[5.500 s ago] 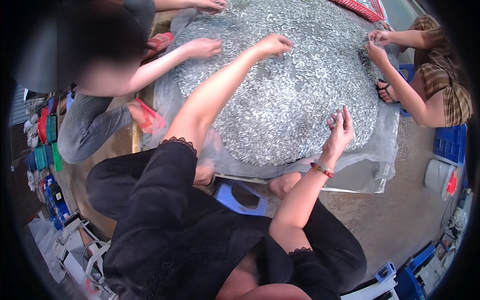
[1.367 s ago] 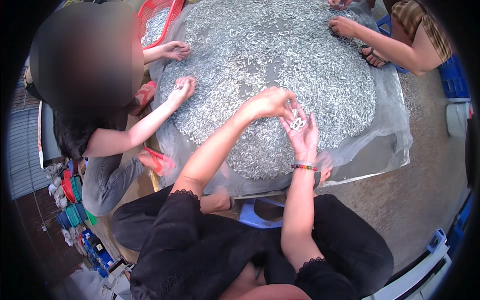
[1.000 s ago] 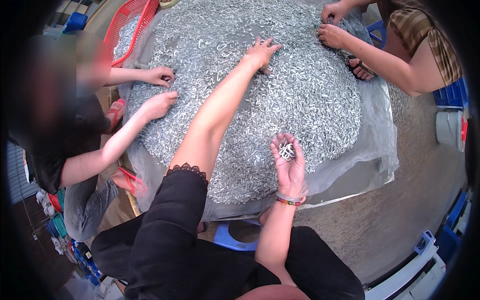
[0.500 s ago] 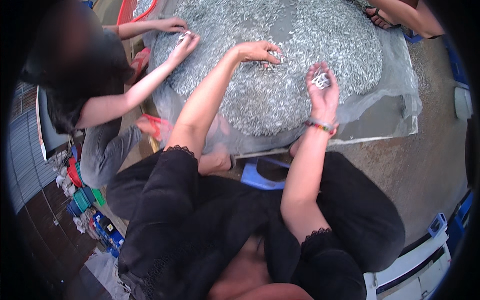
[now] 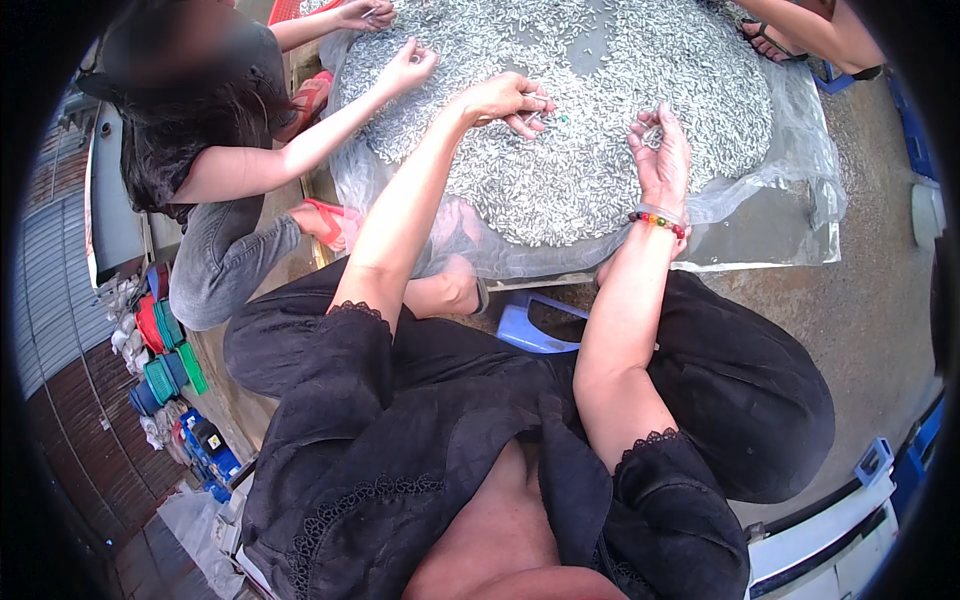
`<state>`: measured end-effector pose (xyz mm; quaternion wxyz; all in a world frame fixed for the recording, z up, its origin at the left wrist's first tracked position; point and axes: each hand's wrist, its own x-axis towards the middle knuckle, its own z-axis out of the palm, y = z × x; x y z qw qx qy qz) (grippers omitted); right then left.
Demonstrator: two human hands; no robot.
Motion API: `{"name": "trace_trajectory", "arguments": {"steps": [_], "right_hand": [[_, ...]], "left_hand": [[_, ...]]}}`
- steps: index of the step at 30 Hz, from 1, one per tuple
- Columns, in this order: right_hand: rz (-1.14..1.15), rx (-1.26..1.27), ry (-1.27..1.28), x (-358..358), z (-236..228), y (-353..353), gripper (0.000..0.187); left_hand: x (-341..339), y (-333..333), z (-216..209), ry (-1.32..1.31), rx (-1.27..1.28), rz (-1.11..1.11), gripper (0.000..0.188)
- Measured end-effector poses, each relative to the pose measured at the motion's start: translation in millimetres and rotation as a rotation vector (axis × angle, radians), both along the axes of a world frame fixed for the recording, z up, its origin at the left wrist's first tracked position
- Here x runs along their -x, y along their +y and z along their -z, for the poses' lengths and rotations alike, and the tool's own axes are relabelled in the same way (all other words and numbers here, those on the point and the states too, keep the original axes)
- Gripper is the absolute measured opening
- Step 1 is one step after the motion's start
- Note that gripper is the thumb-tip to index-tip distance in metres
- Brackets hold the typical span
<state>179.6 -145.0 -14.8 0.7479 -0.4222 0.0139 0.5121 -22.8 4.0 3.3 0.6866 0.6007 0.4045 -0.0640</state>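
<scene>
Small silvery pieces (image 5: 600,185) are heaped on a translucent mesh sheet (image 5: 500,262), spread over a low grey platform (image 5: 770,235). Over the heap's middle, a pale piece (image 5: 540,97) is pinched in the left hand (image 5: 505,100). Near right, the right hand (image 5: 662,160), ringed by a beaded bracelet (image 5: 655,220), is cupped, fingers curled inward; whether anything is gripped cannot be told.

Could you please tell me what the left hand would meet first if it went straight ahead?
Probably the spread of small silvery pieces, near a tiny green bit, though the height of the left hand above them is unclear.
</scene>
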Motion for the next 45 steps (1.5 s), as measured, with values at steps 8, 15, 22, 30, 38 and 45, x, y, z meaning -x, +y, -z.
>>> {"name": "trace_trajectory", "arguments": {"steps": [8, 15, 22, 30, 38, 45], "right_hand": [[-0.024, -0.017, 0.052, 13, 15, 8, 0.017], [-0.461, 0.120, -0.819, 42, 38, 20, 0.022], [-0.723, 0.570, -1.559, 88, 53, 33, 0.016], [-0.460, 0.639, -1.206, 63, 34, 25, 0.033], [-0.170, 0.142, -0.450, 35, 5, 27, 0.022], [-0.066, -0.176, 0.419, 29, 52, 11, 0.010]], "left_hand": [[22, 4, 36, 0.257, -0.942, 0.292, 0.022], [34, -15, 29, 0.029, -0.097, -0.213, 0.022], [53, -22, 52, 0.055, -0.301, -0.354, 0.024], [33, -56, 96, 0.282, -0.985, -0.191, 0.018], [35, -23, 49, 0.397, -0.820, -0.225, 0.018], [-23, -39, -48, 0.120, -0.896, 0.089, 0.023]]}}
